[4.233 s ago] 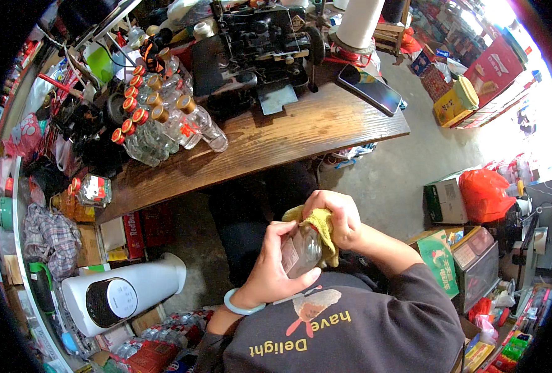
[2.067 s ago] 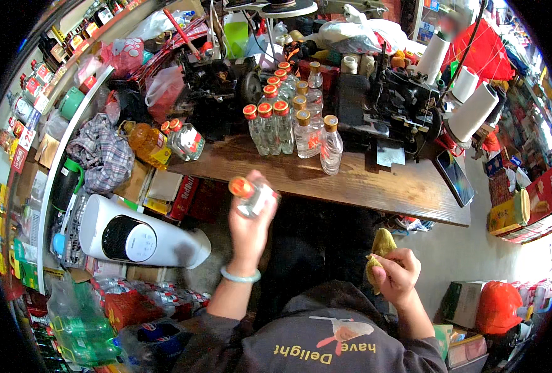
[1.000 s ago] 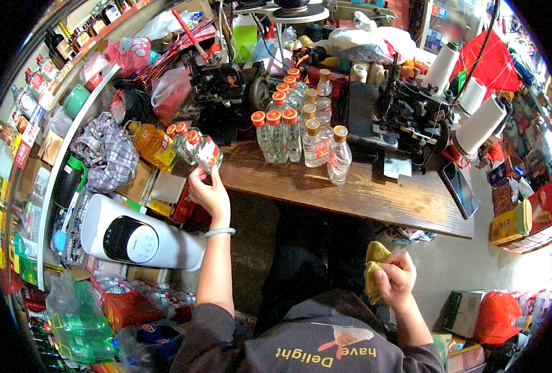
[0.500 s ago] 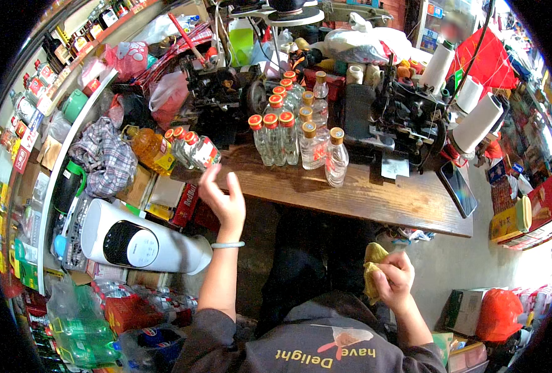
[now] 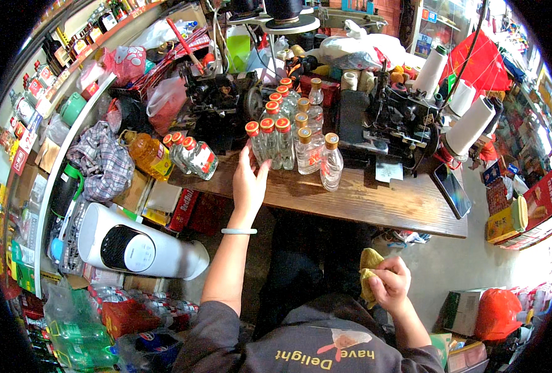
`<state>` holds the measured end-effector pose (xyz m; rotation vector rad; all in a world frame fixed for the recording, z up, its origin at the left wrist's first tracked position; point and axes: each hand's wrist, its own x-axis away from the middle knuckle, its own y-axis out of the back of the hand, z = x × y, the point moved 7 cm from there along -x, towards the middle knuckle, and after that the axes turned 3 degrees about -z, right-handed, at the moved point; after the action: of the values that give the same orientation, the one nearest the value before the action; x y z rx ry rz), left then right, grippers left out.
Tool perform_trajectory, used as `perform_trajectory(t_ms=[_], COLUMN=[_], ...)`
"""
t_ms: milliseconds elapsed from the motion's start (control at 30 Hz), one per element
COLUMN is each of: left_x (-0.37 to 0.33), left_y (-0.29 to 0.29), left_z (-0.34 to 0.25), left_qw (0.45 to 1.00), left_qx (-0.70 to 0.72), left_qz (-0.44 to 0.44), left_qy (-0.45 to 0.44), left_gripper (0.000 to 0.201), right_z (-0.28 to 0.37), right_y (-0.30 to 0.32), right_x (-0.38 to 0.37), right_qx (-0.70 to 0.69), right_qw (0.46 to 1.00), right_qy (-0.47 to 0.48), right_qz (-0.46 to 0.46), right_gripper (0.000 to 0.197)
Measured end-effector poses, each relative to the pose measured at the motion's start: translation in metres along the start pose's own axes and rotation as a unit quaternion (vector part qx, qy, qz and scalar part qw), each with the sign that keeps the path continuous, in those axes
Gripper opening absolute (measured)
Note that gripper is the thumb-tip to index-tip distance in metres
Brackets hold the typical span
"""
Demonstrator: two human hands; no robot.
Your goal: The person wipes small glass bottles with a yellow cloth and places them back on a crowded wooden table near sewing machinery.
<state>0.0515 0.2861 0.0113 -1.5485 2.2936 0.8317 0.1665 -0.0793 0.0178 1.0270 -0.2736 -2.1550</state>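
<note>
My left hand [image 5: 249, 189] reaches to the front left corner of a group of clear glass bottles on the table. Its thumb and fingers close around the lower part of a red-capped glass bottle [image 5: 257, 148], which stands upright. Beside that one are more red-capped bottles [image 5: 284, 152] in rows, then a row of gold-capped bottles [image 5: 331, 169] to their right. My right hand [image 5: 392, 283] is held low near my body, closed on a crumpled yellowish cloth [image 5: 368, 273]. Farther left, several red-capped bottles [image 5: 200, 163] stand together at the table's end.
The wooden table [image 5: 381, 208] carries a dark sewing machine [image 5: 406, 118] with white thread cones [image 5: 472, 127] at right, and another machine [image 5: 217, 102] at back left. A phone [image 5: 452, 191] lies at the right edge. A white appliance [image 5: 139, 242] and an oil jug [image 5: 148, 152] are at left.
My left hand has moved right and forward, from beside the left bottles to the corner bottle of the middle group. My right hand still holds the cloth in nearly the same place.
</note>
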Motion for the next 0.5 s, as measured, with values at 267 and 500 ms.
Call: perform_trajectory(t_ms=[267,500], left_x=[0.011,0.058], left_y=[0.014,0.036], left_z=[0.016,0.0], left_qw=[0.996,0.969], left_qx=[0.03,0.172], left_qz=[-0.084,-0.173], left_qy=[0.01,0.032], left_gripper=[0.042,0.044], right_z=[-0.001,-0.003], right_y=[-0.005,-0.005], right_x=[0.002,0.004], right_qx=[-0.033,-0.039], right_qw=[0.999,0.999], right_qy=[-0.011,-0.019], right_qz=[0.011,-0.001], right_gripper=[0.009,0.008])
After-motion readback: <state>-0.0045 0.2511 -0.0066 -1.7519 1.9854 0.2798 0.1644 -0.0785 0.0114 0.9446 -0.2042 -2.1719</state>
